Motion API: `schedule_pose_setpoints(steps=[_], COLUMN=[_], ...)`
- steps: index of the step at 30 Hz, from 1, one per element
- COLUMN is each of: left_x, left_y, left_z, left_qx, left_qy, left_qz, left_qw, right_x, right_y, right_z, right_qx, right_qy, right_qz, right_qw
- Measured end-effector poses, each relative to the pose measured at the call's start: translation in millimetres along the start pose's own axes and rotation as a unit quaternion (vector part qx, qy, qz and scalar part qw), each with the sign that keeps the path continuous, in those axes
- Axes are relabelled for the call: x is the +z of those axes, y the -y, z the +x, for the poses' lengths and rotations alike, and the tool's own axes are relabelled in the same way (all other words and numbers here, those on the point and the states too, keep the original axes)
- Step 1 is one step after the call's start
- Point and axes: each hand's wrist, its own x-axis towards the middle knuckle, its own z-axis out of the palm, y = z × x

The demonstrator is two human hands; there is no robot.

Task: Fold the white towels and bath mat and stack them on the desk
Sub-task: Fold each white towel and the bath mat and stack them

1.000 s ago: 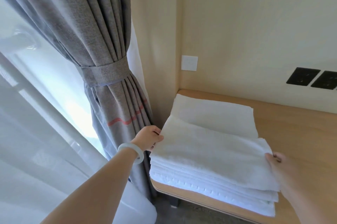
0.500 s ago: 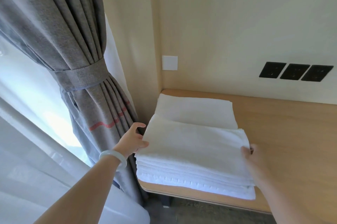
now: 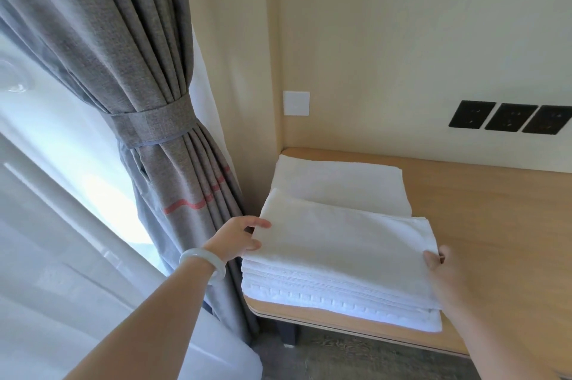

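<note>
A heavy grey woven curtain (image 3: pixel 123 70), gathered by a matching fabric tie-back (image 3: pixel 151 128), fills the left side, with a sheer white drape (image 3: pixel 62 255) nearer the window. A light wooden desk (image 3: pixel 495 224) runs along the cream wall on the right. On its near left corner sits a stack of folded white towels (image 3: pixel 340 296), and a flatter folded white cloth (image 3: pixel 337 184) lies just beyond it, touching the stack's far side. The top folded white towel (image 3: pixel 340 243) is held at both ends. The left hand (image 3: pixel 235 238) pinches its left edge, thumb on top. The right hand (image 3: pixel 448 271) grips its right edge, thumb over the cloth. Three black square wall sockets (image 3: pixel 510 118) sit above the desk at far right, and a white square wall plate (image 3: pixel 296 103) near the corner. A pale jade-like bangle (image 3: pixel 202 259) circles the left wrist.
</note>
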Motion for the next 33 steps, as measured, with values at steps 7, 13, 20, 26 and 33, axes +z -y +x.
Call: schedule_pose_setpoints(steps=[7,13,20,26,33], left_x=[-2,0,25,109,91], left_y=[-9,0,-31,-56,9], left_z=[-4,-7,-5,19,39], left_qx=[-0.005,0.003,0.117,0.242,0.196], left_qy=[0.004,-0.001,-0.151,-0.109,-0.181], left_qz=[-0.022,-0.027,0.365,0.454,0.45], left_qw=[1.0,1.0,0.911,0.85,0.853], right_x=[-4,-4,18,92,44], right_y=[4,5,30,69,0], right_z=[8,7,-11,-36,27], right_qx=[-0.041,-0.02,-0.201,-0.385,-0.244], right_qy=[-0.027,-0.005,-0.084,0.062,0.055], right_qz=[-0.01,-0.021,-0.264,-0.299,-0.308], right_qw=[0.999,1.0,0.94,0.871,0.918])
